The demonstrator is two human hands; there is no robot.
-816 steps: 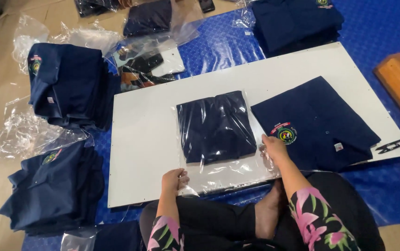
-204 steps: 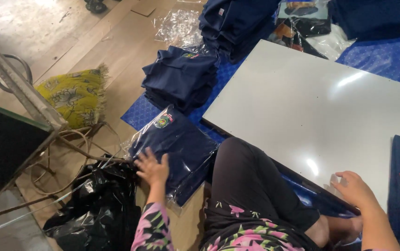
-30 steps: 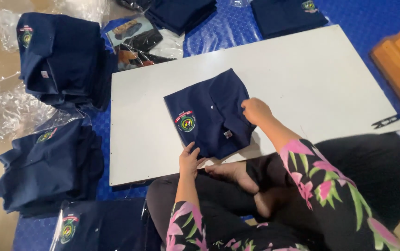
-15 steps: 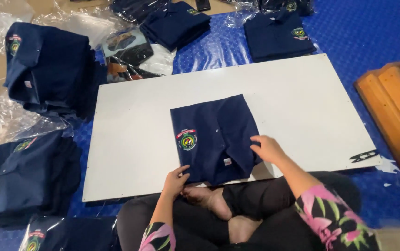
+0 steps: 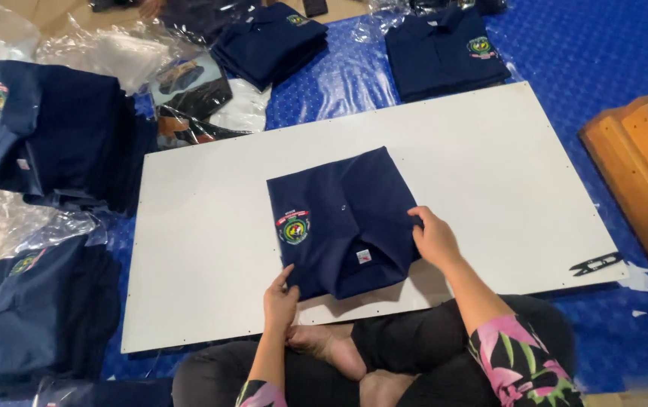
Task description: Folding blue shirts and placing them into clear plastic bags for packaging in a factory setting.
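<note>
- We are looking down at a folded navy-blue shirt with a round embroidered crest point(image 5: 339, 222), lying near the middle of a flat white rectangular board point(image 5: 505, 173) that is resting on a blue patterned plastic sheet point(image 5: 603, 53) on the floor.
- The right hand point(image 5: 435, 240) is pressing on the shirt's right edge; its fingers are curling over the fabric, yet we cannot tell whether its grip is closing on the cloth or only resting there.
- The left hand point(image 5: 280, 300) is touching the shirt's lower left corner at the board's near edge, with the thumb and fingers slightly apart; here too we cannot tell whether the cloth is being pinched.
- A bare foot point(image 5: 331, 348) is showing between the two forearms, just below the board.
- A small black thread snip point(image 5: 595, 263) is lying at the board's right corner, well apart from the shirt.
- Stacks of folded navy shirts point(image 5: 53, 136) are sitting to the left, among crumpled clear plastic bags point(image 5: 0, 218).
- Two more folded navy shirts point(image 5: 444, 53) are lying beyond the board's far edge.
- A wooden frame point(image 5: 640, 158) is standing at the right.
</note>
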